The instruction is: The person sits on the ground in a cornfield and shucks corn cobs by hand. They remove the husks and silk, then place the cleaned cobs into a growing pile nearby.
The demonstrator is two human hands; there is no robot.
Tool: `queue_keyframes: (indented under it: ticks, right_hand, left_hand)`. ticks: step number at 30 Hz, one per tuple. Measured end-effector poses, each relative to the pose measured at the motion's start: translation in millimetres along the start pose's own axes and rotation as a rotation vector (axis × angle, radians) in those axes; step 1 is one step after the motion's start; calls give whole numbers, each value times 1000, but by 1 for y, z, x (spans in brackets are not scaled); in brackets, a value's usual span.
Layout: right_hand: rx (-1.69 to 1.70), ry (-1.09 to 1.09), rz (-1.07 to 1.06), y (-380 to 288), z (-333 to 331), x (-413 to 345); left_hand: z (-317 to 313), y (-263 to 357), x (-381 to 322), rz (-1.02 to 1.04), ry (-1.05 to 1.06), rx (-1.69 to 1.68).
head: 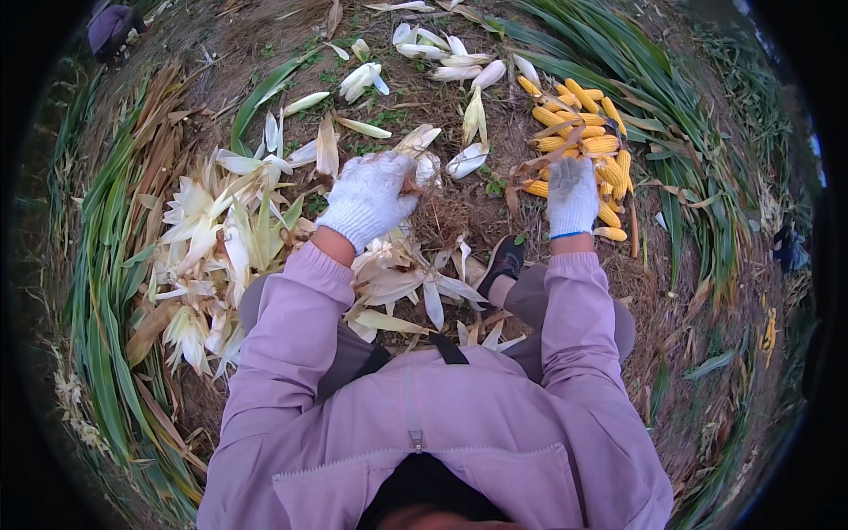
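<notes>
My left hand (370, 193), in a white knit glove, is curled above the ground in front of me. Brown strands that look like dry corn silk (409, 184) show at its fingers. Just beyond it are pale corn husks (419, 140). My right hand (572, 192), gloved too, reaches to the near edge of a pile of husked yellow corn ears (599, 146). Its fingers are hard to make out against the ears, and whether it grips one is unclear. Several ears still in pale husk (464, 66) lie farther out.
A heap of stripped husks (225, 245) lies to my left, and more husks (411, 275) lie between my legs. Long green corn stalks and leaves (99, 318) line the left; others (669, 99) line the right. Another person (112, 30) is bent over at the far upper left.
</notes>
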State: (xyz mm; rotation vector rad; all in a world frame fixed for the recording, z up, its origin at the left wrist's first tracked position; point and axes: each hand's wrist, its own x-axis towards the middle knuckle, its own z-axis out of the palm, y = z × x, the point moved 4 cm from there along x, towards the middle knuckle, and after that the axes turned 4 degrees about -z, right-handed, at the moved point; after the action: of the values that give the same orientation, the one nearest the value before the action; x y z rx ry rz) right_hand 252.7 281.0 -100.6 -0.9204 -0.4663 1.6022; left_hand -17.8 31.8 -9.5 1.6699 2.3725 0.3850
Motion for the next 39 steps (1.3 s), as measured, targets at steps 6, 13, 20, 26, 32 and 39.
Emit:
queue_keyframes:
  ticks: [6,13,20,26,32,39]
  right_hand:
    - [-901,-721,588,97,21,-159]
    - [-1856,-1952,704,188,-163,-252]
    - [-1567,-2440,988,277,-441,-106]
    - [-1468,-2393,1094,328,-530,-97]
    - [-1783,-2213,1131,341,-495,-154]
    - [-1864,-1930,1183,298,-391,-180]
  left_hand:
    - [-46,-50,-8,-170,425,-239]
    - [-65,-72,-41,-261,425,-332]
    - [-73,-95,-74,-290,467,-309]
    - [-62,-124,-75,-317,448,-290]
    - [-48,-101,-85,-332,268,-302]
    - [-10,-34,-45,16,-398,-176]
